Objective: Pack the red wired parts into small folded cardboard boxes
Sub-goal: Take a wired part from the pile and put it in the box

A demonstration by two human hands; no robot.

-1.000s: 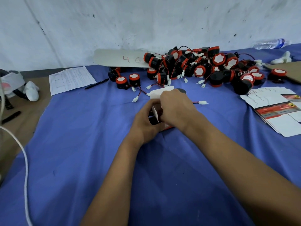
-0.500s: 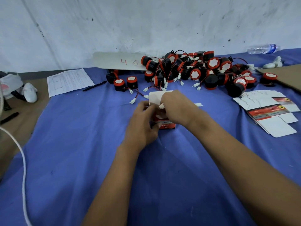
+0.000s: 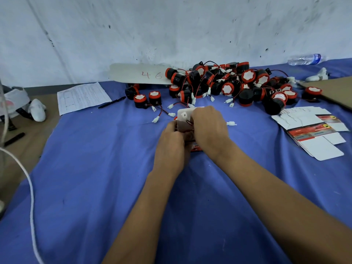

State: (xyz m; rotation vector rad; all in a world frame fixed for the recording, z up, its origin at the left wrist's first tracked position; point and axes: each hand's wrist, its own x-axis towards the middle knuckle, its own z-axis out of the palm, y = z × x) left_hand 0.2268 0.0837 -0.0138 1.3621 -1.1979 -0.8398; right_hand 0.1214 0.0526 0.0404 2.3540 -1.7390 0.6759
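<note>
Cardboard box [image 3: 184, 119] sits gripped between left hand [image 3: 171, 147] and right hand [image 3: 209, 128] fingers.

A scuffed, grey-white wall [image 3: 171, 25] with dark specks stands behind the bench [image 3: 95, 187], which a blue cloth covers.

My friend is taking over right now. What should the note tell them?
Left hand grips the small cardboard box from the side.
Right hand is curled over its open top, tucking in a red wire; the part inside is mostly hidden.
Box flap is still open.
Unpacked red wired parts are heaped by the wall, two more stand in front.
Flat unfolded boxes lie to the right.
Left: close this box, then fold and fill more.
</note>
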